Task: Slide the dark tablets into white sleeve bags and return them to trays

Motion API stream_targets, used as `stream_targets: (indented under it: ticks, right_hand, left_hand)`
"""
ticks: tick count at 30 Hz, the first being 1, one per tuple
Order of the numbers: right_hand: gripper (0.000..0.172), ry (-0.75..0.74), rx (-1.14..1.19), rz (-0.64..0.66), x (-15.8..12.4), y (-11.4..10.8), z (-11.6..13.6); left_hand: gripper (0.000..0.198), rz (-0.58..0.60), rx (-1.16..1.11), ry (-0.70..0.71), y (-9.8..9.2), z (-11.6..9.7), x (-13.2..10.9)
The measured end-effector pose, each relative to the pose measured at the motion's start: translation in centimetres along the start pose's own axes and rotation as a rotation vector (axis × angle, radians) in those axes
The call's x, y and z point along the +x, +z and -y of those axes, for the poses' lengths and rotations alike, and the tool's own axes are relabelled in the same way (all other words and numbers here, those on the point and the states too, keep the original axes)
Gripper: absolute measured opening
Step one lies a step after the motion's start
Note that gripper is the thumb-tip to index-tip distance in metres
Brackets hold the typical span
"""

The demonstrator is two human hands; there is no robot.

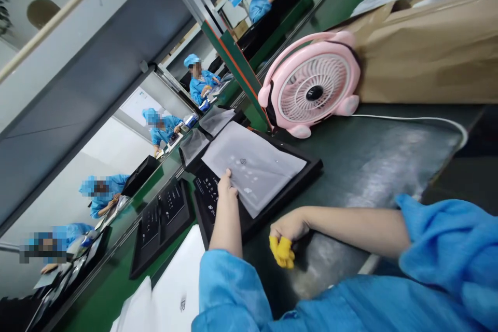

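Note:
A frosted plastic bag [254, 168] with a small printed triangle lies across a black tray [307, 168] on the bench. My left hand [226, 187] is at the bag's left edge, its fingers closed on that edge. Beside this hand, a black panel with white icons [208, 192] shows partly from under the bag. My right hand [288, 231] is held near the tray's front side, apart from the bag. Yellow finger cots cover some of its fingertips, which are curled in with nothing visible in them.
A pink fan [315, 91] stands behind the tray, its white cable [424, 118] running right. Beyond is a brown paper-covered box [428, 57] with another person's hands above it. Another black tray [161, 223] and white bags [179, 285] lie left. Several co-workers sit along the line.

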State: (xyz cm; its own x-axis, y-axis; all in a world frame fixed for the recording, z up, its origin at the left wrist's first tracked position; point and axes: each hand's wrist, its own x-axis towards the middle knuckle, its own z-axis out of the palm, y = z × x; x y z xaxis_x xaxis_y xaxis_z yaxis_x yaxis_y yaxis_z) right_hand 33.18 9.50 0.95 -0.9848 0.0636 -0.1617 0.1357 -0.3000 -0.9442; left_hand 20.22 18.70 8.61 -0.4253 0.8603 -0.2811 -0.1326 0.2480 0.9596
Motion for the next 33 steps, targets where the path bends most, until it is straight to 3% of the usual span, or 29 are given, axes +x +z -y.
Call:
stream_targets:
  ticks: [3,6,9,12,14,18,21,24,28,30,33]
  right_hand:
    - [0.052,-0.032,0.010,-0.021,0.1,-1.6,-0.4]
    - [0.044,-0.042,-0.017,-0.018,0.0,-2.0,-0.3]
    - [0.039,-0.056,-0.013,-0.071,-0.2,-1.9,-0.3]
    - [0.034,-0.068,-0.024,-0.126,-0.4,-1.8,-0.1]
    - [0.031,-0.062,-0.040,-0.148,-0.5,-1.7,-0.1]
    - [0.025,-0.034,-0.073,-0.153,-0.4,-1.5,-0.4]
    - [0.026,-0.016,-0.118,-0.126,-0.2,-1.2,0.1]
    - [0.031,0.027,-0.191,-0.099,0.3,-0.9,2.5]
    - [0.035,0.043,-0.417,-0.119,2.4,-1.6,8.2]
    - [0.033,0.051,-0.655,-0.215,4.5,-2.9,11.2]
    - [0.034,0.101,-1.132,-0.454,9.1,-6.0,14.7]
  left_hand:
    - [0.032,0.049,0.143,-0.014,2.5,1.3,0.4]
    - [0.036,0.080,0.253,0.036,2.9,1.2,-0.2]
    - [0.049,0.017,0.447,0.308,0.7,0.0,-2.2]
    - [0.047,0.004,0.848,0.630,-4.2,-1.0,-5.3]
    - [0.041,-0.020,1.068,0.570,-8.7,-1.1,-7.5]
    - [0.037,-0.264,1.417,0.181,-17.7,0.4,-11.0]
    - [0.035,-0.166,1.457,-0.020,-22.0,2.9,-11.8]
    - [0.029,-0.103,1.401,-0.008,-23.5,6.0,-11.0]
    - [0.025,-0.296,1.403,0.019,-23.4,9.2,-9.2]
    - [0.025,-0.334,1.406,0.033,-23.4,10.0,-8.6]
    - [0.020,-0.381,1.435,0.163,-23.8,10.5,-8.2]
